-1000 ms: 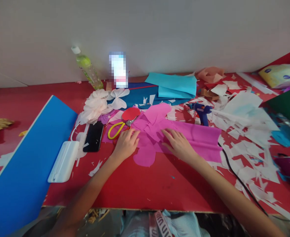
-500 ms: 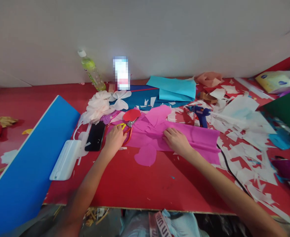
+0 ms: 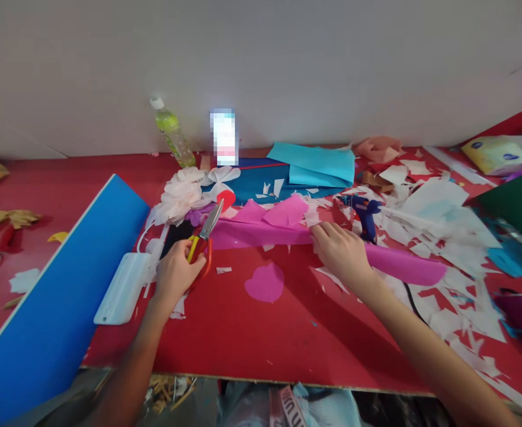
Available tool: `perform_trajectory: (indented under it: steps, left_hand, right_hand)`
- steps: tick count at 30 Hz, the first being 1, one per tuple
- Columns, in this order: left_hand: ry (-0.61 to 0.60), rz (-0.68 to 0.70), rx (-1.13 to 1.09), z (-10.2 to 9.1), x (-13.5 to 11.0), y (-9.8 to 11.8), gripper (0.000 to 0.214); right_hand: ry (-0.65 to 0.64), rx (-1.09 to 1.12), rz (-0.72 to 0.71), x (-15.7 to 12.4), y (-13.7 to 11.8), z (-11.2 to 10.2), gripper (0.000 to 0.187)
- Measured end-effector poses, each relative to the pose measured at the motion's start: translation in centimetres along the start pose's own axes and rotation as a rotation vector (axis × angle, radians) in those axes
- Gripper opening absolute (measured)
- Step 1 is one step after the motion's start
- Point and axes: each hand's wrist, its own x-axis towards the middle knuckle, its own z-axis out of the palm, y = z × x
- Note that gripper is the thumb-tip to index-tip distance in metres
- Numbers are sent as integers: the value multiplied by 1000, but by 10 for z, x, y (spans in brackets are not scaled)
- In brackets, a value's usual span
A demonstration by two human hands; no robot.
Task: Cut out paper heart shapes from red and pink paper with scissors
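My left hand (image 3: 175, 275) is closed round the yellow and red handles of a pair of scissors (image 3: 206, 228), blades pointing up and away. My right hand (image 3: 341, 252) grips the magenta crepe paper sheet (image 3: 261, 232), which is lifted off the red table (image 3: 261, 332) and stretches from the scissors to the right past my wrist. Pink cut pieces (image 3: 287, 212) lie just behind the sheet. A pink heart-shaped piece (image 3: 265, 283) lies flat on the table between my hands.
A blue board (image 3: 51, 296), a white power bank (image 3: 121, 289) and a black phone (image 3: 176, 232) lie left. White paper flowers (image 3: 181, 193), a green bottle (image 3: 172, 133), teal sheets (image 3: 316, 163) stand behind. A blue glue gun (image 3: 362, 213) and several white scraps (image 3: 438, 219) lie right.
My left hand moved left, took up the scissors and raised them. My right hand gathered the magenta sheet and lifted it back, uncovering the pink heart piece on the table.
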Motion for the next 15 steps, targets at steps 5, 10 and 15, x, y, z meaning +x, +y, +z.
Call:
perform_trajectory:
  steps: [5,10,15]
  left_hand:
    - [-91,-92,83,0,-10,-2,34]
    - [-183,-191,209,-2,-19,2,38]
    - [-214,-201,233,0,-22,-4,38]
  right_hand:
    - [112,-93,-57,6,7,-18,25]
    - [146,-209,-144,10,15,-26,30]
    - [163,-236,-249,14,30,-38,32]
